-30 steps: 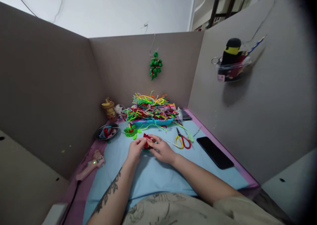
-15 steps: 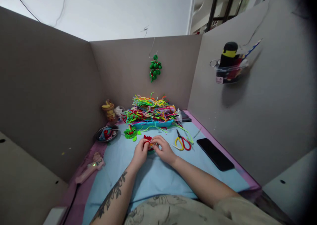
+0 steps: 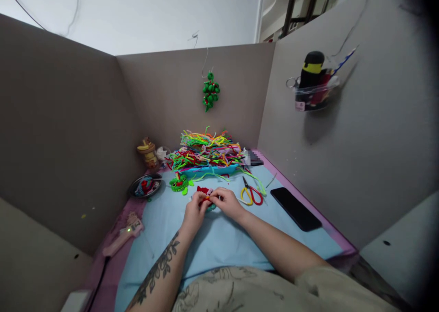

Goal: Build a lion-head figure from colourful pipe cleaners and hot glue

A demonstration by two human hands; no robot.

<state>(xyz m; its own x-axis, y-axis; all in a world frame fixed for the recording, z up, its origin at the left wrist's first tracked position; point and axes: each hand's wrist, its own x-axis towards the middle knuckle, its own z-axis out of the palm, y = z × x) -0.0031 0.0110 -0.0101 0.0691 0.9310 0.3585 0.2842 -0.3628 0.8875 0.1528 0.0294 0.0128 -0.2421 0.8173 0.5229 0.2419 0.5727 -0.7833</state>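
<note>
Head view. Both hands are meeting over the middle of the blue-covered surface (image 3: 219, 243). The left hand (image 3: 193, 212) and the right hand (image 3: 229, 204) are each pinching a small red chenille piece (image 3: 203, 192) between the fingertips, holding it just above the cover and near the body, probably so that both sets of fingers can be working on it at close range. A green chenille figure (image 3: 179, 183) is lying just beyond the left hand. The scissors (image 3: 252, 194) are lying near the right hand, apparently within easy reach. The heap of coloured stems (image 3: 206, 153) is filling a blue tray (image 3: 212, 169) at the back. A pink glue gun (image 3: 123, 234) is lying at the left edge, a black phone (image 3: 295, 208) to the right.

Hard to make out: the fingers are covering most of the red piece, so its shape is not showing. The contents of the dark bowl (image 3: 146, 186) are blurring together. A patch beside the tray is pixelated.
</note>
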